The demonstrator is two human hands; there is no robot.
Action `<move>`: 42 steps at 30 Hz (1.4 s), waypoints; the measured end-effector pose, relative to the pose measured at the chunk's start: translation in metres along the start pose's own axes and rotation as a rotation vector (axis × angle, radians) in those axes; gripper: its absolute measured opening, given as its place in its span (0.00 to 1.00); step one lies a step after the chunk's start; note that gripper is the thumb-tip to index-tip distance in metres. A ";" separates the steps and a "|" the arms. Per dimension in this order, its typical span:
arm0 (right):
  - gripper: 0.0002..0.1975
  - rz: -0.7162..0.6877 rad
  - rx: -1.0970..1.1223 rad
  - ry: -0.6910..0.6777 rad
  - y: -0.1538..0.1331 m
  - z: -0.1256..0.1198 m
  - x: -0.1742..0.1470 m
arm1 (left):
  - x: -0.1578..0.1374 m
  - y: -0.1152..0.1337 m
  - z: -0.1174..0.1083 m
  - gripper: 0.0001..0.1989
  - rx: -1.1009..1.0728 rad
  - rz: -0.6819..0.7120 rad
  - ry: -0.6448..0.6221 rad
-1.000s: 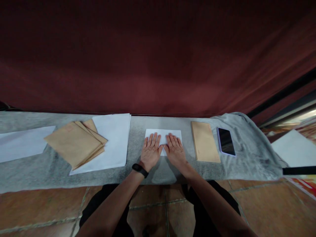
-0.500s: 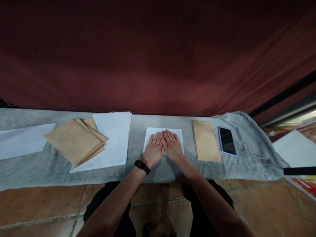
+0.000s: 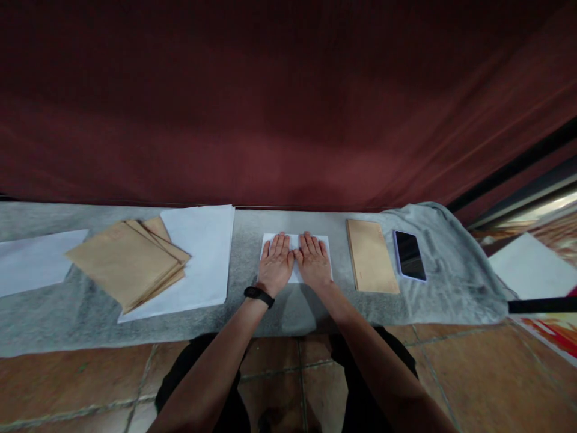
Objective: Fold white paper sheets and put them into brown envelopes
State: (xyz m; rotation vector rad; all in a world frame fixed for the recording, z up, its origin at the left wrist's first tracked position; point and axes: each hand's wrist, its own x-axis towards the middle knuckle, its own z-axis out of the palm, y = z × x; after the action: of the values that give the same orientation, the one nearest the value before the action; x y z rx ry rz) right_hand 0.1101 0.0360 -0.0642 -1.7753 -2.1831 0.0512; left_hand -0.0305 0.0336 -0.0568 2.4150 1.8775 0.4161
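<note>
Left hand [image 3: 276, 266] and right hand [image 3: 314, 264] outstretched flat, palms down on a small white paper [image 3: 295, 275], partly hiding it. Left of the hands on the cloth-covered counter [image 3: 244, 255]: brown envelopes [image 3: 124, 261] overlapping large white sheets [image 3: 207, 258], another white sheet [image 3: 36, 261] farther out. To their right, an envelope stack [image 3: 372, 257], then a phone [image 3: 410, 255]; dark red fabric [image 3: 288, 132] beyond.

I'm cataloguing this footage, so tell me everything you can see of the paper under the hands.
The paper is white, thin-looking and roughly rectangular, lying flat on the grey cloth. The left hand and right hand rest palm down on it, fingers pointing toward its far edge, covering much of it. A strip shows between them. Whether it is folded can't be told.
</note>
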 end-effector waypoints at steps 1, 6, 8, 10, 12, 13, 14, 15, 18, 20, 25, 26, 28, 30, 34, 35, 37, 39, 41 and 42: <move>0.28 0.006 0.002 0.014 0.001 0.000 0.000 | 0.001 -0.001 0.000 0.30 -0.002 -0.020 0.004; 0.29 0.026 -0.010 0.054 0.008 0.002 -0.003 | 0.002 -0.006 0.000 0.30 0.001 -0.073 0.032; 0.30 0.030 -0.018 0.056 0.011 0.001 -0.004 | 0.001 -0.008 0.000 0.30 0.006 -0.091 0.045; 0.30 0.035 -0.026 0.056 0.014 0.000 -0.005 | 0.000 -0.010 0.000 0.31 0.014 -0.106 0.053; 0.30 0.041 -0.031 0.050 0.017 -0.002 -0.007 | -0.001 -0.012 0.000 0.31 0.024 -0.119 0.057; 0.30 0.045 -0.032 0.045 0.018 -0.002 -0.008 | -0.002 -0.013 0.000 0.31 0.030 -0.123 0.058; 0.31 0.050 -0.032 0.039 0.020 -0.003 -0.008 | -0.002 -0.014 -0.001 0.31 0.035 -0.126 0.061; 0.31 0.054 -0.031 0.036 0.021 -0.004 -0.009 | -0.003 -0.016 -0.001 0.31 0.041 -0.130 0.063; 0.31 0.067 -0.032 0.037 0.025 -0.006 -0.012 | -0.005 -0.020 -0.003 0.31 0.059 -0.139 0.071; 0.31 0.073 -0.041 0.039 0.028 -0.007 -0.014 | -0.006 -0.024 -0.004 0.31 0.070 -0.143 0.074; 0.31 0.083 -0.047 0.022 0.034 -0.011 -0.018 | -0.009 -0.033 -0.007 0.31 0.081 -0.149 0.064; 0.31 0.086 -0.045 0.021 0.036 -0.011 -0.019 | -0.010 -0.035 -0.007 0.31 0.080 -0.153 0.063; 0.31 0.095 -0.040 0.028 0.038 -0.012 -0.020 | -0.011 -0.038 -0.009 0.31 0.076 -0.161 0.068; 0.31 0.105 -0.034 0.050 0.038 -0.012 -0.021 | -0.013 -0.040 -0.010 0.31 0.068 -0.179 0.084; 0.31 0.062 0.016 0.081 0.022 -0.013 -0.026 | -0.019 -0.028 -0.013 0.31 0.041 -0.176 0.120; 0.30 0.026 0.039 0.073 0.014 -0.013 -0.028 | -0.021 -0.022 -0.014 0.31 0.033 -0.140 0.114; 0.29 -0.061 0.087 0.038 -0.004 -0.012 -0.034 | -0.027 -0.009 -0.013 0.30 0.015 -0.027 0.070; 0.29 -0.114 0.125 -0.006 -0.018 -0.011 -0.040 | -0.033 0.002 -0.011 0.30 0.005 0.074 0.008; 0.30 -0.117 0.141 -0.033 -0.025 -0.011 -0.045 | -0.038 0.008 -0.010 0.30 0.006 0.108 -0.031; 0.30 -0.110 0.141 -0.037 -0.026 -0.011 -0.047 | -0.039 0.009 -0.009 0.30 0.008 0.100 -0.034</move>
State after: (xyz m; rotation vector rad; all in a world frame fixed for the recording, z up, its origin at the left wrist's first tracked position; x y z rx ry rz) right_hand 0.0964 -0.0167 -0.0589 -1.5881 -2.2397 0.2087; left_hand -0.0333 -0.0074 -0.0534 2.5124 1.7543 0.3715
